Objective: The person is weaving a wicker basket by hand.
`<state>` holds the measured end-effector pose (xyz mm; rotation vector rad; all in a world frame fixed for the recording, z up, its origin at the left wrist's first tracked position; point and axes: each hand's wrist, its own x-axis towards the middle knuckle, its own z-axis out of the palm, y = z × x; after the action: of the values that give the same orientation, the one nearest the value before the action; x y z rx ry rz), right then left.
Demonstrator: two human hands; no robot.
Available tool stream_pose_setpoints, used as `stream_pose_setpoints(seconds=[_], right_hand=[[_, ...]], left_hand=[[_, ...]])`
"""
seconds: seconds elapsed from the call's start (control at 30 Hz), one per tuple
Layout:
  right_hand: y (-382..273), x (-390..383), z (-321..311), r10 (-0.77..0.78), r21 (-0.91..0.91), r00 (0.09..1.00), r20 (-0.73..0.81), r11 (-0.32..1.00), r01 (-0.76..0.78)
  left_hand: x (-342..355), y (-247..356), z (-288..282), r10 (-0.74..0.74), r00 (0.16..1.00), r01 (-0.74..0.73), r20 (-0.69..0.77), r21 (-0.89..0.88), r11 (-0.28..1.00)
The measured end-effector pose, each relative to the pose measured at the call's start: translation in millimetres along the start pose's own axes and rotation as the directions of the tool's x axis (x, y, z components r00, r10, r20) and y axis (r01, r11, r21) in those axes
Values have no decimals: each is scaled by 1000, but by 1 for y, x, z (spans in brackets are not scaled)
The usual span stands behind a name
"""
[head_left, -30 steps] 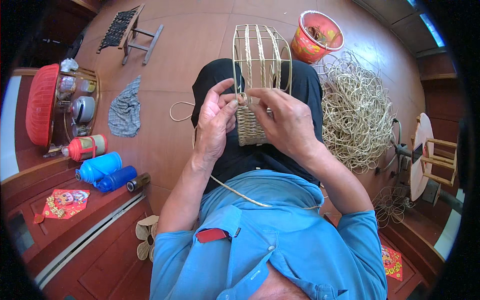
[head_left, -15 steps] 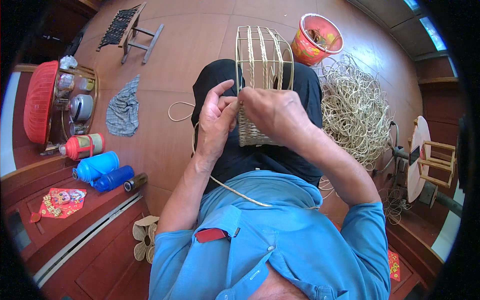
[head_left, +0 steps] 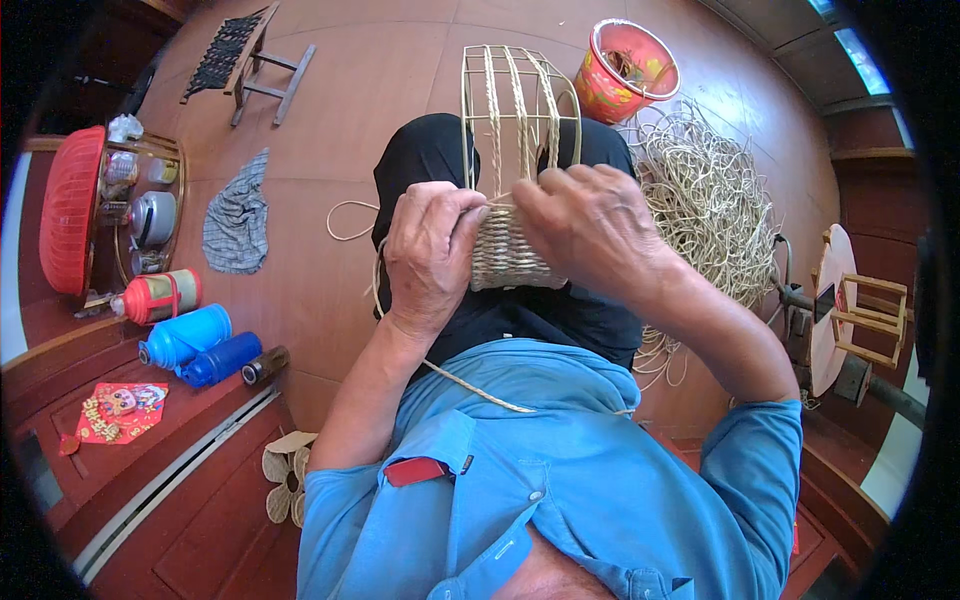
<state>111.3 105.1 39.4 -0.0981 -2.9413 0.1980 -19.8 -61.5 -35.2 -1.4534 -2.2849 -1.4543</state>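
A wire-frame basket point(head_left: 515, 245) rests between my knees, with tan cord woven across its lower section and twisted cords running along the upper bars. My left hand point(head_left: 428, 250) is closed on the basket's left edge, thumb at the top row of weaving. My right hand point(head_left: 585, 220) has its fingers curled around a cord point(head_left: 505, 199) at the right part of that row, partly hiding it. A loose length of cord point(head_left: 470, 390) trails below my left hand across my blue shirt.
A big heap of tan cord point(head_left: 705, 200) lies right, below a red bucket point(head_left: 625, 65). A folding stool point(head_left: 255, 70), grey cloth point(head_left: 235, 215), red-covered rack point(head_left: 75, 210) and several flasks point(head_left: 190, 340) are left. A wooden-framed round piece point(head_left: 830, 310) stands far right.
My left fingers have curled in from their raised position onto the basket. My right hand has moved rightward along the weaving, and my right forearm has swung outward.
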Motion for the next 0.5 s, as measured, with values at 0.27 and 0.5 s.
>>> stream_pose_setpoints(seconds=[0.27, 0.5], right_hand=[[28, -25, -22, 32, -290, 997, -72, 956, -52], [30, -19, -21, -29, -288, 969, -246, 957, -44]], left_hand=[[15, 15, -7, 176, 980, -190, 98, 156, 969], [12, 16, -7, 135, 985, -146, 106, 108, 983]])
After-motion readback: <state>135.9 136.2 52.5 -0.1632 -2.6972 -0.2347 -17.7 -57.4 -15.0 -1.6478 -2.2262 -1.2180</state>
